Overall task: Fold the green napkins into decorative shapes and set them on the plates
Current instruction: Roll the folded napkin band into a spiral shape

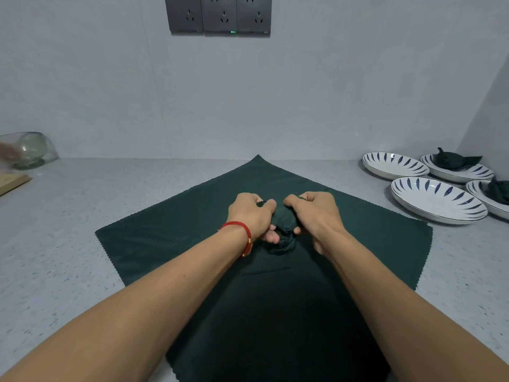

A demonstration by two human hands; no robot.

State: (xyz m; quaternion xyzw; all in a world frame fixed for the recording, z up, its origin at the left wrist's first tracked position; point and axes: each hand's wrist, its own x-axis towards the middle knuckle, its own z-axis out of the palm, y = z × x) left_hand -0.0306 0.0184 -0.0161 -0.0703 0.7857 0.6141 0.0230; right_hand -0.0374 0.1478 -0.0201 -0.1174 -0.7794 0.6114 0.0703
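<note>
Right now a bunched green napkin sits between both hands, gathered into a tight roll above a flat green cloth spread on the grey counter. Both the left hand and the right hand have fingers curled round the bundle, thumbs nearly meeting on top. A red string bracelet circles the left wrist. Well off to the right of the right hand lie four white plates with blue leaf marks; two of them already carry folded napkins. Far to the left of the left hand stands a glass bowl beside a wooden board. Wall sockets hang beyond the hands.
</note>
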